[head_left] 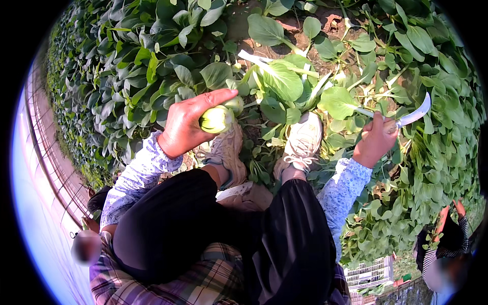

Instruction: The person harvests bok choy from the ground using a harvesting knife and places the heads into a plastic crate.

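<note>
My left hand (190, 120) holds heads of bok choy (216, 119), their pale green bases showing between thumb and palm. On the right, my right hand (375, 139) grips the handle of a curved-blade knife (416, 111), its blade pointing up and right. A leaf on a pale stalk (339, 103) lies against the fingers of my right hand; I cannot tell if they pinch it. Between my hands, cut leaves with white stalks (282, 80) lie on the ground, just beyond my shoes.
Dense leafy greens (129, 68) grow at the left, and more (446, 148) at the right. A white plastic crate (370, 274) sits at the lower right, near another person (444, 244). Another person (87, 248) is at the lower left. Bare soil (244, 23) shows ahead.
</note>
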